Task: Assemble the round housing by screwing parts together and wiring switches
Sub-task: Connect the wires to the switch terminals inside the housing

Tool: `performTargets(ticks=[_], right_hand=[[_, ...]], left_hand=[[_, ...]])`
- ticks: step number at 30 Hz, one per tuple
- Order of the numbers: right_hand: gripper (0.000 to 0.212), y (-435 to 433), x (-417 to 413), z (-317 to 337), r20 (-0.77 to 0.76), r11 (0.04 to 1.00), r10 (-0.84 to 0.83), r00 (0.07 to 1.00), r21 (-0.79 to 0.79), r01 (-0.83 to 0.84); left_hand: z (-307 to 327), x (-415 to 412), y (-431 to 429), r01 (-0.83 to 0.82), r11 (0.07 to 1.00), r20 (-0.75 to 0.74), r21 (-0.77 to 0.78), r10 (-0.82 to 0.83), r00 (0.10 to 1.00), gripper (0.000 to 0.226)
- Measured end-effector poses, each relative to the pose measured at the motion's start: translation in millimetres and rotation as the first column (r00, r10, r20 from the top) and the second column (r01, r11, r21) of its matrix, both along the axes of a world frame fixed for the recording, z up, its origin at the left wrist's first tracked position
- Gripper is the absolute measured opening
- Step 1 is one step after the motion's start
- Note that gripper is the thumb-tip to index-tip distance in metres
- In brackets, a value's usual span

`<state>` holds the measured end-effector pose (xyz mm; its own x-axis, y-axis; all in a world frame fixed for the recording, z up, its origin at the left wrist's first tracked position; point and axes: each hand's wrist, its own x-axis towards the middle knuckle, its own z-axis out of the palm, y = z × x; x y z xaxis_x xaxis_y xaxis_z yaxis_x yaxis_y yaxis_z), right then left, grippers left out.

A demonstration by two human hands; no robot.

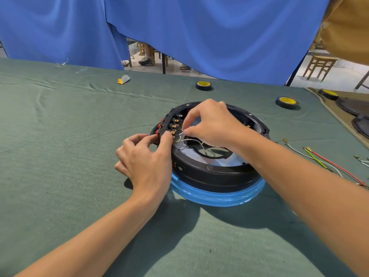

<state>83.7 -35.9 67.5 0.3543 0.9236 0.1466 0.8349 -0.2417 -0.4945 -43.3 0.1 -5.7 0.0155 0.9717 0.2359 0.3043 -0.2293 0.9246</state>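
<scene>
The white wire (190,140) loops inside the round housing (211,170) on the worktop (60,136), its end pinched in our right hand (209,124) just right of the switch terminals (175,124), which point inward, while our left hand (147,156) clamps the switch block from outside.
</scene>
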Motion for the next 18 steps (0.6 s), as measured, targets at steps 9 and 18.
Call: performTargets(ticks=[9, 18], right_hand=[[0.018, 2.3, -10.0, -7.4, -0.132, 0.978, -0.150, 0.980, -0.162, 0.128], [0.017, 8.1, -12.3, -9.2, -0.106, 0.979, -0.157, 0.982, -0.152, 0.140]], left_hand=[[-4.5, 0.6, 8.1, 0.018, 1.000, 0.066, -0.017, -0.017, 0.998, 0.022], [-3.4, 2.4, 4.3, 0.037, 0.997, 0.102, -0.061, -0.031, 0.994, 0.022]])
